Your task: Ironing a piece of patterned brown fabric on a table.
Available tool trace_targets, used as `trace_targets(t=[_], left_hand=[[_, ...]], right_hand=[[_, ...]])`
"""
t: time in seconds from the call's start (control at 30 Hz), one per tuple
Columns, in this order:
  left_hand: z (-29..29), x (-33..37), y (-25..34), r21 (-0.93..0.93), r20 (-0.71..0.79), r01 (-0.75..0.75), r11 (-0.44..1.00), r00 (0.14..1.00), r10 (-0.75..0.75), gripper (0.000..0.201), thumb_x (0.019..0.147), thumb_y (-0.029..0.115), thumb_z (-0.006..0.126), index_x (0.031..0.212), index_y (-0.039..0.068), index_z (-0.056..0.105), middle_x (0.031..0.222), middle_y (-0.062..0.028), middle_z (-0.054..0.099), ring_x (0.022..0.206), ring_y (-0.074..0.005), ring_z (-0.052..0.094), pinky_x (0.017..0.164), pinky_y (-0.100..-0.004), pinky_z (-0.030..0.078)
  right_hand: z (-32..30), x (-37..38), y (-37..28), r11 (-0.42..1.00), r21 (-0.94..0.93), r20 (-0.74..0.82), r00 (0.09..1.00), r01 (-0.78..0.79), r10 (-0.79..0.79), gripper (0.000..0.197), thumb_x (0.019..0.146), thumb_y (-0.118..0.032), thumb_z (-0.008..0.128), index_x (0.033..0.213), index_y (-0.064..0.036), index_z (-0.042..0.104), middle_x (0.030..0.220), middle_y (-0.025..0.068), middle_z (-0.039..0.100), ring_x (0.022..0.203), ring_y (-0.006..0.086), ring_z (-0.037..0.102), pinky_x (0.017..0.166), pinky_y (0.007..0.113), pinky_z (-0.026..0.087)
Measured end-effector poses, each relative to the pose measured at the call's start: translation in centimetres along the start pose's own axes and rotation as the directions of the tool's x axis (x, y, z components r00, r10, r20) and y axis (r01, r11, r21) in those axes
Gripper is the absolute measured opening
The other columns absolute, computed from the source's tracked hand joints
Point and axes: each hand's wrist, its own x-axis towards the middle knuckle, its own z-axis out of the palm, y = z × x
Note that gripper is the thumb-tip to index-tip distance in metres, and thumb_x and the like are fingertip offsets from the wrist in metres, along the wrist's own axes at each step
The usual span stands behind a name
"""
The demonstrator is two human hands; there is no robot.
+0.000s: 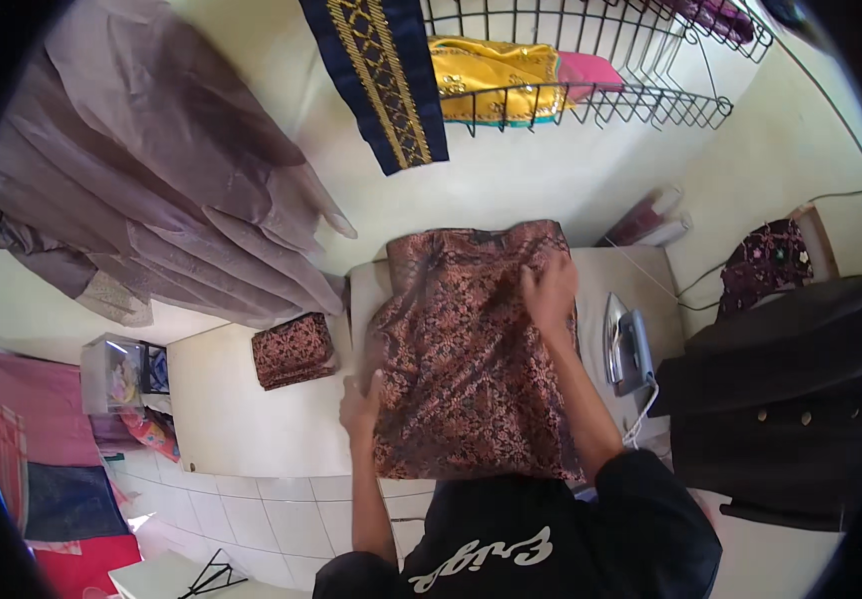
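Above and beyond the right fingers, a black wire basket on the wall holds a yellow cloth with shiny ornament and, beside it, a pink cloth; a dark purple cloth sits higher in the wirework. A navy strip with gold patterning hangs next to the basket, up from the fingers. Well to the left of the left fingers is a clear box with small colourful contents, too indistinct to name.

The brown-and-black floral cloth is spread between the two hands on the pale bench, its near edge by the person's torso. The left hand is at its left edge, thumb upward; whether those fingers pinch the fabric I cannot tell. The right hand lies on its upper right part, fingers bent and slightly blurred; whether they grip or only press is unclear.

A smaller folded cloth of similar pattern lies left of and just beyond the left fingers, apart from them. To the right of the right fingers and nearer the person, an iron stands close to the spread cloth, its metal plate facing it.
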Motion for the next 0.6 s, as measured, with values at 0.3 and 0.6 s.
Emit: trace_targets(t=[0.3,0.6], left_hand=[[1.7,1.1,-6.2,-0.520,0.274,-0.051,0.853,0.935,0.224,0.055,0.083,0.039,0.078,0.117,-0.001,0.063,0.106,-0.0103,0.070,0.097,-0.0198,0.065,0.085,-0.0343,0.049],[-1.0,-1.5,-9.4,-0.597,0.692,0.305,0.742,0.664,0.284,0.055,0.082,0.015,0.080,0.129,-0.001,0.056,0.118,-0.0069,0.066,0.106,-0.0170,0.061,0.089,-0.0324,0.051]], right_hand=[[-8.6,-14.6,7.8,0.800,-0.107,0.409,0.707,-0.591,0.577,0.077,0.076,-0.036,0.080,0.130,0.0025,0.041,0.121,0.0348,0.053,0.111,0.0511,0.052,0.095,0.051,0.044],[-12.5,-21.6,14.6,0.480,0.297,0.777,0.501,-0.825,0.380,0.024,0.087,-0.022,0.073,0.097,-0.0006,0.067,0.088,-0.0012,0.065,0.081,0.0088,0.056,0.073,0.028,0.048]])
